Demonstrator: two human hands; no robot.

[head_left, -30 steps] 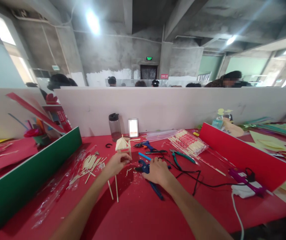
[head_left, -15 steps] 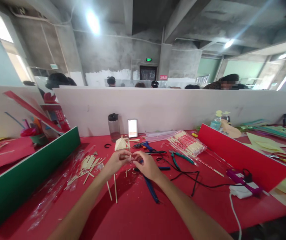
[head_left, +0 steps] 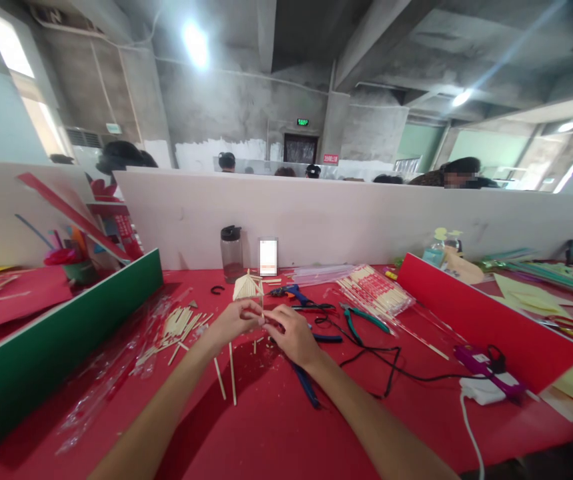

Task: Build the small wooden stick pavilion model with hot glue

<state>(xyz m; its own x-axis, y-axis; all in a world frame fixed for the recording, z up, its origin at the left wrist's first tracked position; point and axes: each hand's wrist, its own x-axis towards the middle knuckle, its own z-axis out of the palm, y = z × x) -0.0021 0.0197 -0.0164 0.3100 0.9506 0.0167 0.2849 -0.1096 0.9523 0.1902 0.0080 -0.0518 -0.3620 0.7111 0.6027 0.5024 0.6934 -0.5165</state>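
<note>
My left hand (head_left: 236, 321) and my right hand (head_left: 291, 335) meet fingertip to fingertip above the middle of the red table. Both are closed in a pinch; what lies between the fingertips is too small to make out. Just behind them stands a small model of pale wooden sticks with a cone-like roof (head_left: 245, 288), its lower part hidden by my hands. Two long thin sticks (head_left: 232, 377) lie under my left wrist. Below my right hand are blue-handled pliers (head_left: 306, 387), partly covered by the hand. A blue glue gun (head_left: 293, 293) rests beyond my right fingers.
Loose cut sticks (head_left: 180, 327) lie at left beside clear plastic wrappers. At right are green-handled pliers (head_left: 366, 319), a packet of sticks (head_left: 379, 288), a black cable and a purple power strip (head_left: 489, 373). A bottle (head_left: 231, 257) and phone (head_left: 267, 259) stand behind. Green and red boards flank the table.
My right hand has turned slightly, its fingers straighter and closer together. Both hands stay together at nearly the same place. The whole view has shifted a little.
</note>
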